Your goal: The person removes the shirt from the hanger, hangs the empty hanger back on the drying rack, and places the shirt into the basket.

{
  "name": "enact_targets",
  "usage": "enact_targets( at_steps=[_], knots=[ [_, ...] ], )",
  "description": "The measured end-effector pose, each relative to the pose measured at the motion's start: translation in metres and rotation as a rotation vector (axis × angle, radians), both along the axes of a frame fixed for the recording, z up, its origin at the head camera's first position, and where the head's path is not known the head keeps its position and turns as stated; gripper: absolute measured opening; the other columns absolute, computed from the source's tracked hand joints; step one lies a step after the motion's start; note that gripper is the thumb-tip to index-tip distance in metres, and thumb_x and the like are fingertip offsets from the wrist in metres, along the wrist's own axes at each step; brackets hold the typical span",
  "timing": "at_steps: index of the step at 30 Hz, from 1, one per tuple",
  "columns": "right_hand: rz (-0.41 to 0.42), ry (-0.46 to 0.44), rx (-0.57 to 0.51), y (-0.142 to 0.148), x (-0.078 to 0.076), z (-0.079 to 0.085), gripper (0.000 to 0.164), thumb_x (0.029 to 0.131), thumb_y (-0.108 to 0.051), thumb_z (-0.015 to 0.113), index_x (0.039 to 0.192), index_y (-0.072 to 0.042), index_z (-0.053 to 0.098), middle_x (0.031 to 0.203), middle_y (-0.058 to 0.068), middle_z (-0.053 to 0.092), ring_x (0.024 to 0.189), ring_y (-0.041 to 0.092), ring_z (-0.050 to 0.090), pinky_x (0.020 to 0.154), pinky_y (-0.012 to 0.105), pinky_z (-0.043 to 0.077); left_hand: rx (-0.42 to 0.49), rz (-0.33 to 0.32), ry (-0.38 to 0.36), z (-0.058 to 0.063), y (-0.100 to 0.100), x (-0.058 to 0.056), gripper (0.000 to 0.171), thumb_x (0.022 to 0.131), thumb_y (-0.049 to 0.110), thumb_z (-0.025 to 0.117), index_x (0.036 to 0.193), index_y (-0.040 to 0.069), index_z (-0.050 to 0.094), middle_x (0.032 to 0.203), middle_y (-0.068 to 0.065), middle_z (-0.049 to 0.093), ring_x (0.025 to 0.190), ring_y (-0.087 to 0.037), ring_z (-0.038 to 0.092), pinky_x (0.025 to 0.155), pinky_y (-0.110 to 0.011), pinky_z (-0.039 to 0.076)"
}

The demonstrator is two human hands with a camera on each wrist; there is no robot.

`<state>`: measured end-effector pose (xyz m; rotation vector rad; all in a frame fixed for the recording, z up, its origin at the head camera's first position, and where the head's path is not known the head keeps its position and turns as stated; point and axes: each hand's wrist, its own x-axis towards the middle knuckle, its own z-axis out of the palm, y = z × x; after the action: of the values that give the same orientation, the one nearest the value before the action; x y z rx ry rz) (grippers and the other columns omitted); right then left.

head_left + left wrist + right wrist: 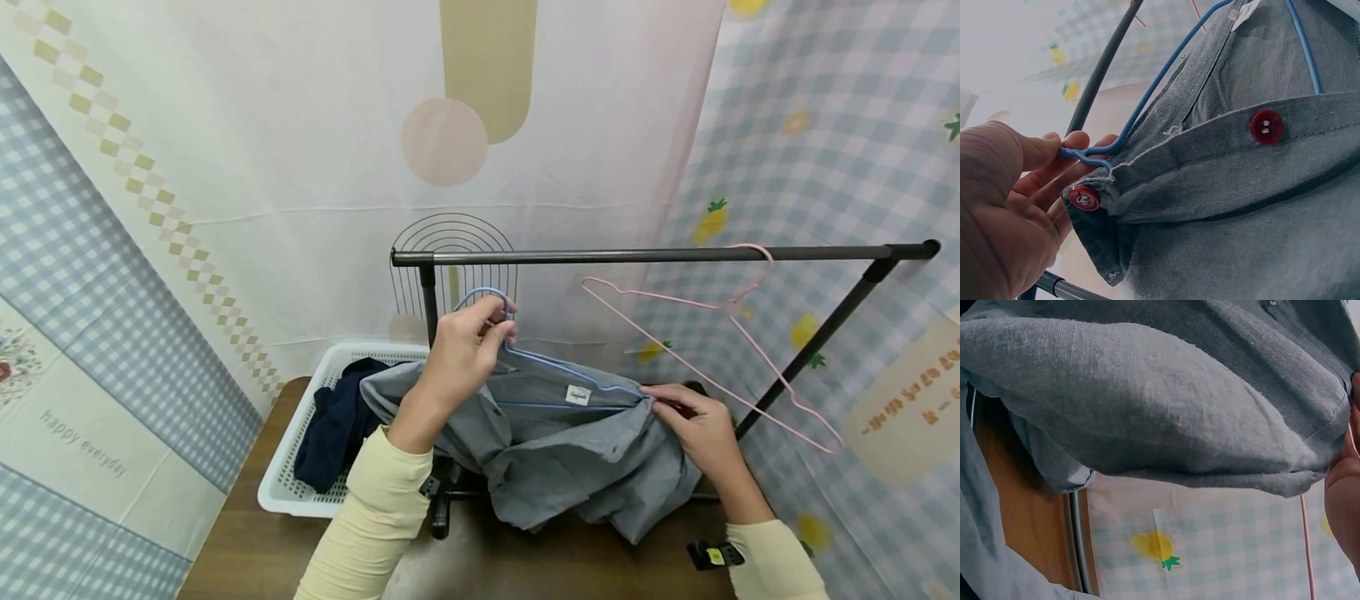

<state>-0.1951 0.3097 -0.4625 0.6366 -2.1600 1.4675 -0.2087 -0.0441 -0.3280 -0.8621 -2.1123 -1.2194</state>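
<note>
Pinching blue hanger [557,362] in left grip [465,350], shirt [558,475] in right grip [701,425], "happy everyday" cloth [82,442]

My left hand [459,357] is the higher one: thumb [1038,152] and index [1077,141] pinched, other fingers [1035,181] loosely bent, palm side showing in left wrist view. My right hand [705,427] is lower, well apart, thumb and index pinched. My left forearm [375,508] slants up rightward, my right forearm [742,492] up leftward, sleeves [780,558] pale yellow.
</note>
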Motion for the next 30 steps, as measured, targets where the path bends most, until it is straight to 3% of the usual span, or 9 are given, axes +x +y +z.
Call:
enact_targets(
  at_steps=[18, 24, 30],
  knots=[
    [0.017, -0.06, -0.088, 0.0, 0.0, -0.013, 0.023, 0.092, 0.016, 0.065, 0.114, 0.015, 0.072, 0.112, -0.014, 0.077, 0.106, 0.001, 0.07, 0.083, 0.012, 0.055, 0.007, 0.008, -0.008, 0.002, -0.003, 0.002, 0.008, 0.099, -0.001, 0.065, 0.106, 0.0, 0.068, 0.086, -0.009, 0.073, 0.077, -0.017, 0.071, 0.064, -0.023, 0.057],
    [-0.003, -0.105, -0.116, 0.004, -0.001, -0.024, 0.022, 0.09, 0.016, 0.067, 0.112, 0.017, 0.071, 0.11, -0.019, 0.076, 0.103, -0.003, 0.071, 0.083, 0.011, 0.055, 0.036, -0.019, -0.028, 0.0, -0.002, 0.002, 0.008, 0.099, -0.003, 0.065, 0.106, -0.001, 0.067, 0.084, -0.01, 0.071, 0.076, -0.019, 0.072, 0.062, -0.024, 0.056],
    [-0.072, -0.1, -0.087, 0.004, 0.003, -0.033, 0.021, 0.084, 0.02, 0.071, 0.105, 0.014, 0.073, 0.096, -0.022, 0.073, 0.085, -0.005, 0.069, 0.072, 0.009, 0.054, 0.037, -0.037, -0.039, -0.003, 0.001, 0.003, 0.009, 0.099, -0.002, 0.065, 0.107, 0.0, 0.067, 0.084, -0.01, 0.071, 0.076, -0.019, 0.072, 0.062, -0.024, 0.056]
  ],
)
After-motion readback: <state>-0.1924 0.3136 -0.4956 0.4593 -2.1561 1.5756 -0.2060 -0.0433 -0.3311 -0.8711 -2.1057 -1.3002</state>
